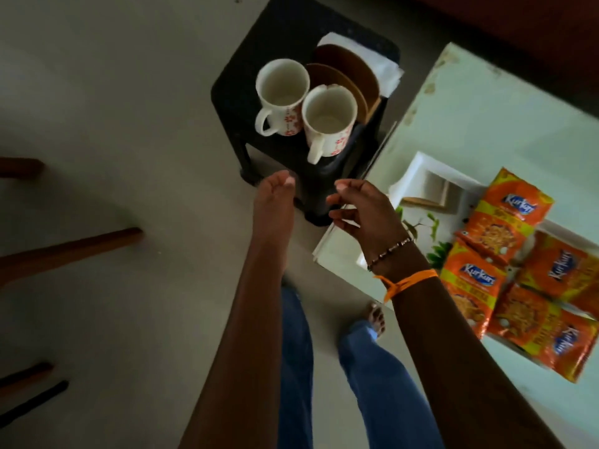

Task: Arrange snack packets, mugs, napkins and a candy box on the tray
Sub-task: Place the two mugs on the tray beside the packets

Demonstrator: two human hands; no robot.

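Two white mugs [304,105] stand upright on a black stool [233,92], in front of napkins [387,71]. Near the stool, both the left hand [274,205] and right hand [363,212] hold nothing, fingers relaxed. Right of the stool, orange snack packets [505,254] lie on the tray [418,166].

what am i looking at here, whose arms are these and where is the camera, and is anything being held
There is no machine here. One camera sits on a person's head and looks down, so you see their own arms, jeans and bare foot. The left hand and right hand reach toward a black stool; both are empty, fingers loose. On the stool stand two white mugs with red flowers, brown curved pieces that I cannot identify, and white napkins beneath those. To the right is a pale table with a white tray and orange snack packets lying on it.
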